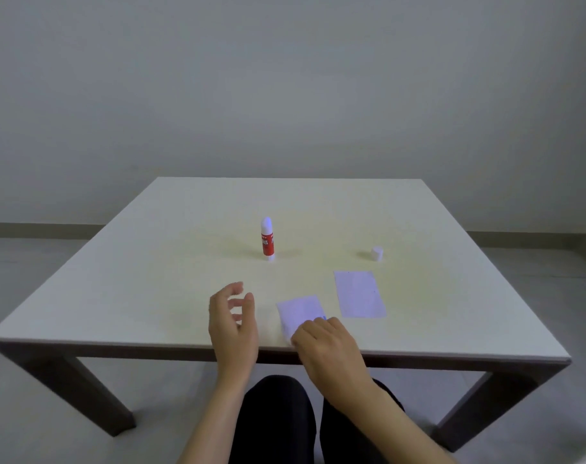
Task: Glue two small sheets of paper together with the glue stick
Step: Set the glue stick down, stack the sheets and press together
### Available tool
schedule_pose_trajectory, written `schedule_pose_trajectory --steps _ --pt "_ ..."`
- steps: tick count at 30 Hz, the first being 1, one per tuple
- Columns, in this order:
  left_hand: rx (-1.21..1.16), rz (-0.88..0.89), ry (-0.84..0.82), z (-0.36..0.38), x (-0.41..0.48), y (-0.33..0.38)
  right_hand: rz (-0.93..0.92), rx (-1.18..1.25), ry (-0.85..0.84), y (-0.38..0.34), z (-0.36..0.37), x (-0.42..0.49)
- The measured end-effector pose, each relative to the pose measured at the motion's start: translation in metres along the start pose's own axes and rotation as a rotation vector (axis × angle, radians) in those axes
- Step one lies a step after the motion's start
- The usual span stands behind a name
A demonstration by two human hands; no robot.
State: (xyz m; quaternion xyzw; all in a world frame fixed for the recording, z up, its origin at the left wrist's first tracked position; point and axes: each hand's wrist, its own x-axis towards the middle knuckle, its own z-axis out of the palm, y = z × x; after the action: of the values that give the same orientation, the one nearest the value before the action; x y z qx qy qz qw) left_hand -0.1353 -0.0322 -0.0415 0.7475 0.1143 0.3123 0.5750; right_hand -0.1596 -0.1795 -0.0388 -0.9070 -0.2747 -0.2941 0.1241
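Two sheets lay unjoined near the table's (84, 286) front edge. My left hand (233, 324) hovered there, open and empty. Behind it, mid-table, the glue stick (267, 239) stood uncapped. My right hand (325, 343) pinched the near sheet (300, 311); the second sheet (359, 294) lay just rightward, the cap (377, 253) behind it. Pressing together remained.

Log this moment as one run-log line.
glue stick upright, uncapped | cap apart | right hand on near sheet | left hand open
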Motion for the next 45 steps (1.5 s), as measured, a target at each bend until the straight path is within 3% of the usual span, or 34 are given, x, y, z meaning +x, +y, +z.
schedule_pose_trajectory --steps 2,7,9,12,17,23,32,36,45 --pt "0.001 -0.053 -0.07 -0.001 -0.003 -0.001 0.202 0.217 0.135 0.006 -0.013 0.007" --pt "0.069 -0.102 -0.39 0.014 -0.021 0.014 0.989 1.045 0.421 0.04 -0.049 0.024" --pt "-0.046 -0.2 -0.454 0.027 -0.025 0.026 1.163 1.304 0.431 0.048 -0.053 0.02" --pt "-0.242 -0.346 -0.458 0.045 -0.024 0.044 1.28 1.45 0.427 0.05 -0.05 0.009" --pt "-0.29 -0.408 -0.44 0.061 -0.02 0.062 1.33 1.426 0.385 0.055 -0.048 -0.005" --pt "-0.219 -0.404 -0.504 0.074 -0.004 0.072 1.182 1.144 0.172 0.093 -0.06 0.003" --pt "0.143 -0.303 -0.583 0.094 0.0 0.057 1.156 0.77 -0.083 0.127 -0.042 -0.001" --pt "0.281 -0.242 -0.604 0.097 -0.002 0.047 1.161 0.732 -0.118 0.131 -0.034 -0.004" --pt "0.325 -0.208 -0.587 0.104 -0.002 0.038 1.113 0.633 -0.176 0.137 -0.028 0.0"
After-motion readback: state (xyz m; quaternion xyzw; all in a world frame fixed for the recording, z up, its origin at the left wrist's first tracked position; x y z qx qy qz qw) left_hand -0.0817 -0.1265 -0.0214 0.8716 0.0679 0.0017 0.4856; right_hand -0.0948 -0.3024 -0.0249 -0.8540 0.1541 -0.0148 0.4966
